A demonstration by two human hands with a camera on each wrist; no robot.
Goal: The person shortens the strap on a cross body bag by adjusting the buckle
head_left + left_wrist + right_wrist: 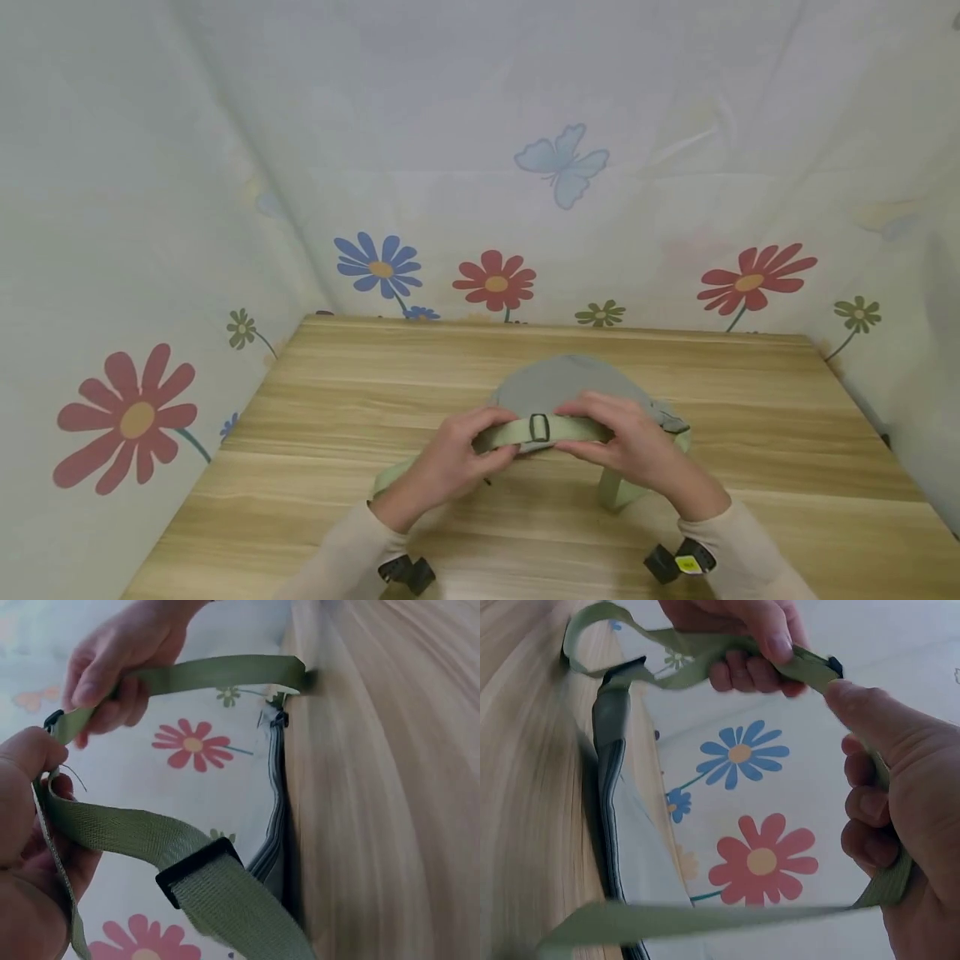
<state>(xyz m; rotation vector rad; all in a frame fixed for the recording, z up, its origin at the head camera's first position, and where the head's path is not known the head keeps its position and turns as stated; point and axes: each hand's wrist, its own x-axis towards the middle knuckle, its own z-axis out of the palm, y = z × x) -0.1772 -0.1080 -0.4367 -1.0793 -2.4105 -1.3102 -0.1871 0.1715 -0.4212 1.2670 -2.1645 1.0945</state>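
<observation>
A flat grey bag (573,379) with a rounded far edge lies on the table. Its light green webbing strap (506,433) is raised off the tabletop, in front of the bag. My left hand (453,454) pinches the strap on the left of a small black slider buckle (539,427). On the buckle's other side, my right hand (637,437) grips the strap between thumb and curled fingers. The left wrist view shows another black slider (199,870) lower on the strap. Loops of webbing (705,922) hang from both hands toward the bag.
The wood-grain table (360,375) extends around the bag. Behind and beside it hangs a white cloth (420,125) printed with flowers and a butterfly. Black wrist cameras (408,573) sit on both forearms, over the table's near part.
</observation>
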